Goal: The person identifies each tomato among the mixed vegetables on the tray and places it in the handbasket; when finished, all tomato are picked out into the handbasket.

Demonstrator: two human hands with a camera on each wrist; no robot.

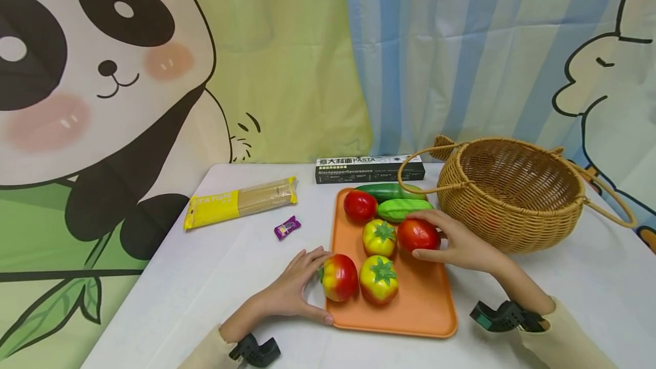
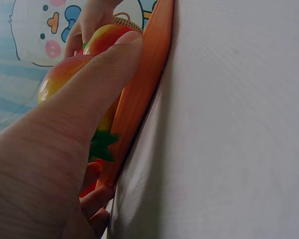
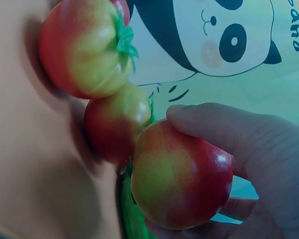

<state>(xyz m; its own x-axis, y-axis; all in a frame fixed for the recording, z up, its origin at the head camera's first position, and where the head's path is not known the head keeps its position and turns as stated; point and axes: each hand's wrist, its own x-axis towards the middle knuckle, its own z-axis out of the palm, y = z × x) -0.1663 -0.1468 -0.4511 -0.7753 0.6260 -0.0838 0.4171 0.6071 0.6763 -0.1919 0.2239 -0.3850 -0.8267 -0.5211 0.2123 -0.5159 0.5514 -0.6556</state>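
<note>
- Right hand point(image 1: 465, 244) grips tomato point(image 1: 418, 236) between thumb and fingers.
- Left hand point(image 1: 287, 292) spread wide along tray point(image 1: 422, 307).
- Tomato probably light, stiff, slick; best held around its sides.

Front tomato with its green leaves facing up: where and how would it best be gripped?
The front tomato is probably best gripped around its rounded sides, below the upward-facing green leaves, coming from the right: bare orange tray lies there, while a second tomato crowds its left and a third tomato sits behind.
</note>
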